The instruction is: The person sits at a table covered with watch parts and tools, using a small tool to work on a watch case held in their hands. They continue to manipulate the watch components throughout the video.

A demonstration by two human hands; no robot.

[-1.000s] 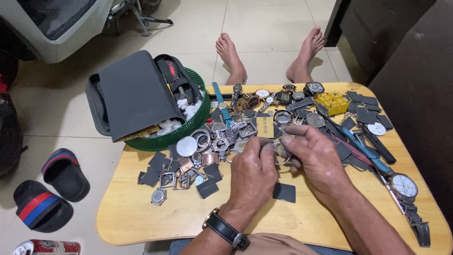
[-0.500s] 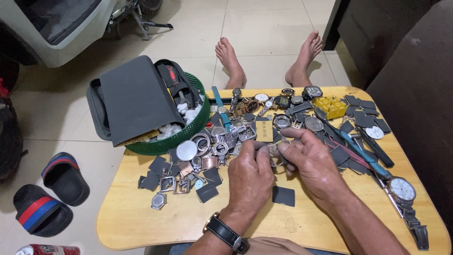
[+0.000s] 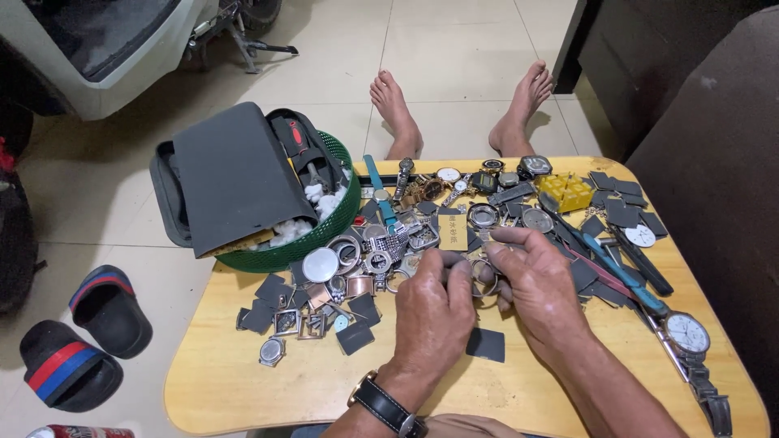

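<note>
My left hand point(image 3: 434, 312), with a black-strapped wristwatch point(image 3: 388, 405) on its wrist, and my right hand point(image 3: 542, 280) meet over the middle of a low wooden table point(image 3: 243, 389). Together they pinch a small round metal watch case ring point(image 3: 484, 280) just above the tabletop. A heap of watch cases, rings and bezels point(image 3: 365, 259) lies just left of my left hand. A dark square piece point(image 3: 485, 345) lies under my hands.
A green basket point(image 3: 324, 235) with a dark grey pouch point(image 3: 235, 174) sits at the table's far left. Whole watches point(image 3: 688, 332), a yellow box point(image 3: 568, 192) and a blue tool point(image 3: 621, 268) lie on the right. Bare feet point(image 3: 396, 113) rest beyond the table; sandals point(image 3: 81, 341) lie on the floor.
Both hands stay at the same spot on the ring; the fingers of the right hand have shifted slightly around it.
</note>
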